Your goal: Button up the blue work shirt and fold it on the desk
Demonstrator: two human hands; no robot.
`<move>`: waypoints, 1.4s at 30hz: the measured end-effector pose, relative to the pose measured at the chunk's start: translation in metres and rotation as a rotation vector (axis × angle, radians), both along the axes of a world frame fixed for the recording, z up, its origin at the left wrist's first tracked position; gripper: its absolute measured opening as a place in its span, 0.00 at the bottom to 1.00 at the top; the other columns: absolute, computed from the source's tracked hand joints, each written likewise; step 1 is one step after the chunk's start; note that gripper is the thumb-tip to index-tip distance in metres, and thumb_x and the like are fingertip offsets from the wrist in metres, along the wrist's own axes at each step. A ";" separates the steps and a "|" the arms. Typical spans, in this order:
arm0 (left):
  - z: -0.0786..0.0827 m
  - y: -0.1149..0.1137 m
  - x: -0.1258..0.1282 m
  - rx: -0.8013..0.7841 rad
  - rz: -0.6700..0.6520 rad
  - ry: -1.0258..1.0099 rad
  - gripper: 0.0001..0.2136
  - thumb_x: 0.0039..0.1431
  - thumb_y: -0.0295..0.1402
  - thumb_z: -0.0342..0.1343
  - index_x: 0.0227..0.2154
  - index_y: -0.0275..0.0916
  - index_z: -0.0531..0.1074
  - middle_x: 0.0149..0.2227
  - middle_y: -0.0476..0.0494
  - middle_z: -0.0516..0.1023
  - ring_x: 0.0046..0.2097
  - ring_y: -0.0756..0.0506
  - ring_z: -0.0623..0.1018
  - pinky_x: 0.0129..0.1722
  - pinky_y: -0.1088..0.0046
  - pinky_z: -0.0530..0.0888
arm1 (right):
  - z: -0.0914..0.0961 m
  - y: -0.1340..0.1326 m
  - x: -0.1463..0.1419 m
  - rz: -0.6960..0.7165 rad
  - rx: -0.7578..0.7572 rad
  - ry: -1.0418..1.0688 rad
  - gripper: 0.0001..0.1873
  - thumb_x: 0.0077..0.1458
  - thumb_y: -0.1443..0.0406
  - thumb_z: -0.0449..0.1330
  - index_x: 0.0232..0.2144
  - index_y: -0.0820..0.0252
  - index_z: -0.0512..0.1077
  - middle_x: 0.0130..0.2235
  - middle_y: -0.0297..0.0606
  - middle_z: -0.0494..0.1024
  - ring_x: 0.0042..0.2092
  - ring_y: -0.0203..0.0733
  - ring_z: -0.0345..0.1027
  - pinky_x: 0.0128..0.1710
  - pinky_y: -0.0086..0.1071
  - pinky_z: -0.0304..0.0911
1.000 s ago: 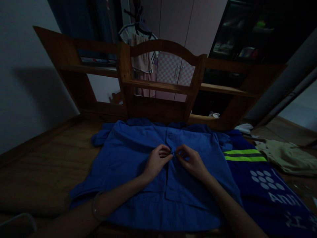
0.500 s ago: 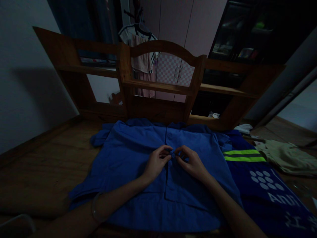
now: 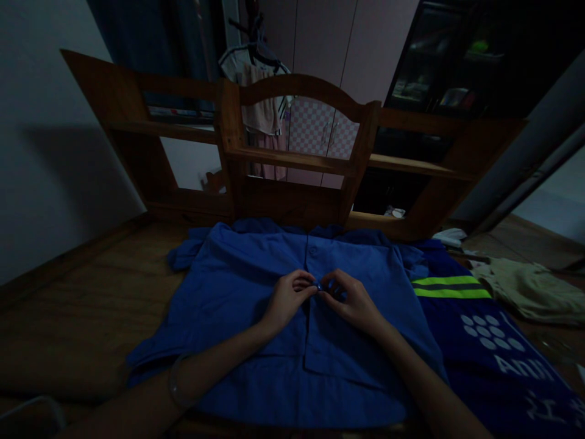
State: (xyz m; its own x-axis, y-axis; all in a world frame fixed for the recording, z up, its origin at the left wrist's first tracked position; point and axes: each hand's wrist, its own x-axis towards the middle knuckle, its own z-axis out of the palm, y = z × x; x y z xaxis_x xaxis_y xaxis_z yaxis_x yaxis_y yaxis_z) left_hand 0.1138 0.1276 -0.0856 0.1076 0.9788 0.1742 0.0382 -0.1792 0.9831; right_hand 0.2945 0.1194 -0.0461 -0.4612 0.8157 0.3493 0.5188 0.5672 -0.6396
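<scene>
A blue button-front shirt (image 3: 247,286) lies spread on the wooden surface, its collar end toward the shelf. At the middle of its front opening, my left hand (image 3: 287,299) pinches a small blue button (image 3: 319,286) between thumb and fingers. From the other side, my right hand (image 3: 350,296) pinches the edge of the shirt's placket at the same button. The fingertips of both hands nearly meet there and partly hide the buttonhole. Another button (image 3: 313,250) shows higher up on the placket. The lower placket (image 3: 317,360) hangs loose over the other front.
A wooden shelf (image 3: 287,161) stands along the far edge. Right of the shirt lies a dark blue garment with a yellow-green stripe (image 3: 450,288), and beyond it a pale cloth (image 3: 530,289). A white cable (image 3: 46,401) curls at the lower left.
Both hands stay at the same spot on the placket. Their fingertips have closed in slightly around the button, which is now more covered.
</scene>
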 end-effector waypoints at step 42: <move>0.019 -0.013 -0.008 0.356 -0.024 0.610 0.11 0.62 0.33 0.48 0.40 0.41 0.76 0.38 0.44 0.78 0.40 0.46 0.76 0.41 0.73 0.69 | -0.011 0.005 0.002 -0.049 0.028 -0.108 0.09 0.58 0.59 0.57 0.40 0.56 0.66 0.36 0.35 0.72 0.36 0.38 0.68 0.37 0.31 0.63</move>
State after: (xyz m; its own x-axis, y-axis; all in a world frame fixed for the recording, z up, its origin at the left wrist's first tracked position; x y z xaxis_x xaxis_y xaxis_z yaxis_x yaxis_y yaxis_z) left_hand 0.1054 0.1149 -0.0666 0.3087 0.8699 0.3847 0.5555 -0.4932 0.6695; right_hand 0.2965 0.1247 -0.0567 -0.4572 0.8288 0.3226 0.6115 0.5563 -0.5627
